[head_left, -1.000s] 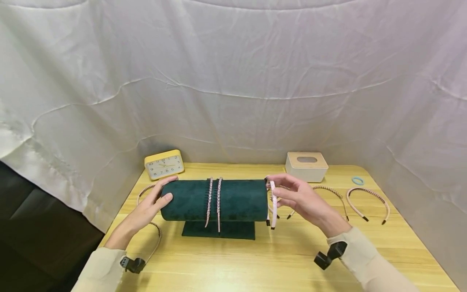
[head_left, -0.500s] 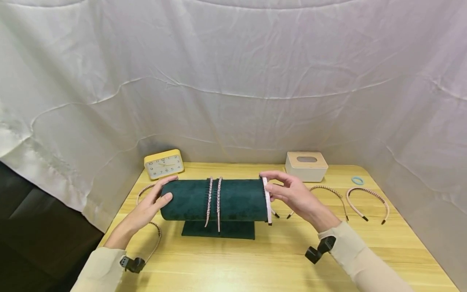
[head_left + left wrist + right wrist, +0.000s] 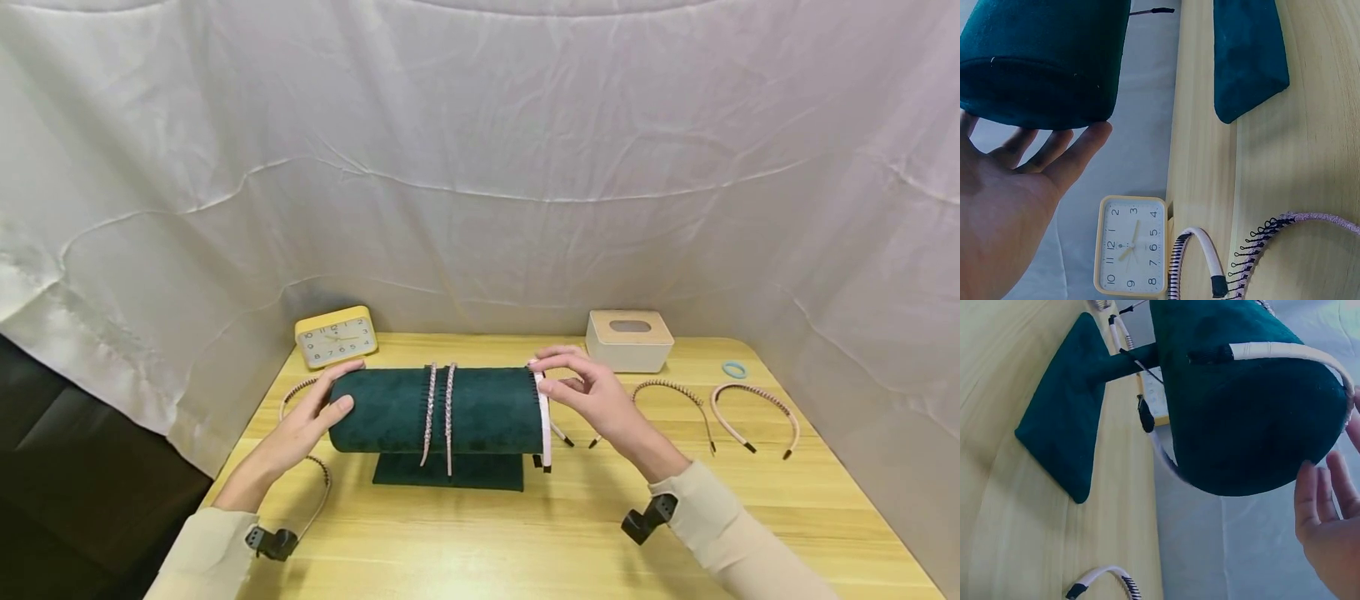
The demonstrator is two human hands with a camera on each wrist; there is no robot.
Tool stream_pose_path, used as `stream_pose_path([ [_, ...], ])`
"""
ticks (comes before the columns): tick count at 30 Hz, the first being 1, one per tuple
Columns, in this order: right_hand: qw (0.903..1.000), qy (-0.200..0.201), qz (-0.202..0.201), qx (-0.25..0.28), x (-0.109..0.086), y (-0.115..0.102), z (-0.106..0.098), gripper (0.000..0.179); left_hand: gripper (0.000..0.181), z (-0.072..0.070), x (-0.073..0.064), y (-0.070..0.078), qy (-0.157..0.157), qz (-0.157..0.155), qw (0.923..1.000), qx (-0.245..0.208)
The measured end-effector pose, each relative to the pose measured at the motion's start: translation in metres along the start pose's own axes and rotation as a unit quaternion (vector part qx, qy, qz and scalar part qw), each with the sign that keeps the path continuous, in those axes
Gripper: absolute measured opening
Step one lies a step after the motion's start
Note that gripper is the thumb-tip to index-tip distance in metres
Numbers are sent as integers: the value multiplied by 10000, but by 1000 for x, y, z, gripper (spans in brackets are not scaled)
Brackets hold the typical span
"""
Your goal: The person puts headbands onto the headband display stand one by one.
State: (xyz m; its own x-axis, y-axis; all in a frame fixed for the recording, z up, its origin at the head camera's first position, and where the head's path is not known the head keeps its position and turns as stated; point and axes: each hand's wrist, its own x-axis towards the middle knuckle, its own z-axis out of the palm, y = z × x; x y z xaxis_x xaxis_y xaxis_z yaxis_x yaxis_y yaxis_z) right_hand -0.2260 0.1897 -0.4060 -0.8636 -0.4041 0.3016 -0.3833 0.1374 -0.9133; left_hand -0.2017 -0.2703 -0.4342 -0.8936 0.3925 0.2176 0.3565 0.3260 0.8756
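Observation:
A dark green velvet cylinder stand [image 3: 495,408] lies across the middle, raised on its base [image 3: 397,473]. Two slim braided headbands, a left one [image 3: 430,417] and a right one [image 3: 449,417], sit round it. At its right end is a white toothed headband [image 3: 545,421], whose black-tipped ends hang below the cylinder in the head view. My right hand [image 3: 600,400] touches this headband near its top with extended fingers [image 3: 1307,494]. My left hand [image 3: 307,417] rests on the cylinder's left end, thumb on the front, straight fingers [image 3: 1082,153] at the end's rim.
Behind stand a yellow alarm clock [image 3: 335,337] on the left and a white tissue box [image 3: 630,342] on the right. More headbands lie on the table, including a pink one [image 3: 783,412] at far right. A blue ring [image 3: 734,369] lies behind it.
My right hand has moved left with the white headband, which has gone from beside the cylinder's right end onto it. The left hand has stayed in place.

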Motion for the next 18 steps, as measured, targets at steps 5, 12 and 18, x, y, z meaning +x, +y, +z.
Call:
stream_pose_path([
  [5, 9993, -237, -250, 114, -2, 4, -1, 31, 55, 1, 0, 0, 21, -41, 10000, 34],
  [12, 9984, -357, -441, 52, 1, 6, 2, 32, 55, 0, 0, 0, 23, -13, 10000, 25],
  [18, 9973, -345, -428, -487, 8, 0, 10, 29, 55, 0, 0, 1, 4, -18, 10000, 11],
])
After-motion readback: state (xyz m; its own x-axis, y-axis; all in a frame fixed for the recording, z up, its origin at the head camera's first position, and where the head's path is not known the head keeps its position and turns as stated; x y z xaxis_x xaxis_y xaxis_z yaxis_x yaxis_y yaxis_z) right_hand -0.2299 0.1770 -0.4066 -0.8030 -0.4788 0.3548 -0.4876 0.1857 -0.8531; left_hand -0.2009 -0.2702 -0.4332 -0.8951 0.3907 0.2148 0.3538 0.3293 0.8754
